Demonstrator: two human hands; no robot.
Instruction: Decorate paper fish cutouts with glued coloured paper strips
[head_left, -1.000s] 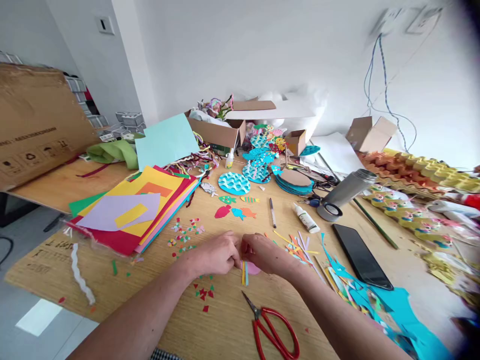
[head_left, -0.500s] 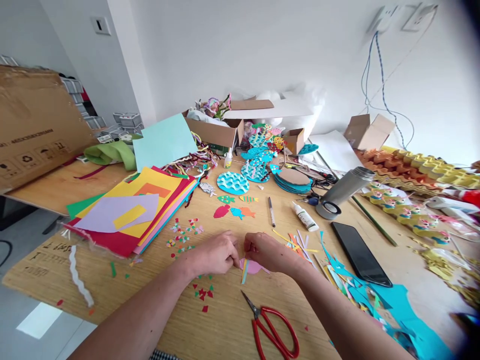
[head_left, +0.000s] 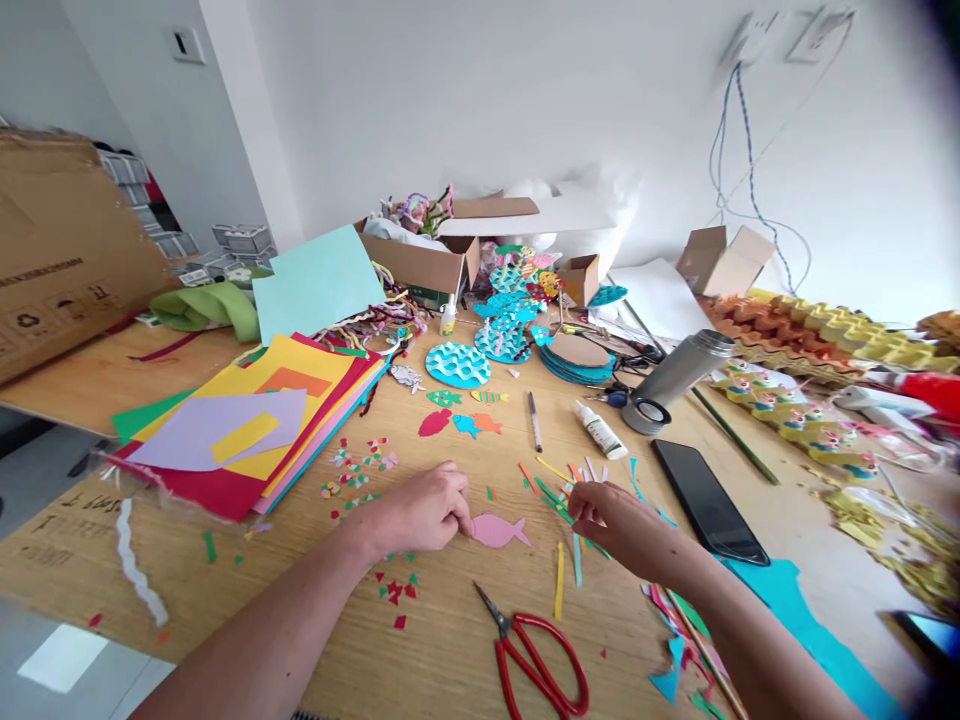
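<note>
A pink paper fish lies flat on the table, its tail pointing right. At its left end my left hand has its fingers curled together on the paper's edge. Over a spread of thin paper strips to the right is my right hand, fingers bent inward; what they pinch, if anything, is hidden. A yellow strip and a light blue strip lie just below that hand. Nearer to me rest red-handled scissors, blades slightly apart.
Paper confetti lies left of my left hand, coloured sheets beyond it. Cut paper fish, a pen and a glue bottle sit farther back. On the right are a phone and a steel flask.
My right hand has moved right, away from the fish, and the yellow and light blue strips now lie right of it. More strips, several green, show near that hand. My left hand stays at the fish.
</note>
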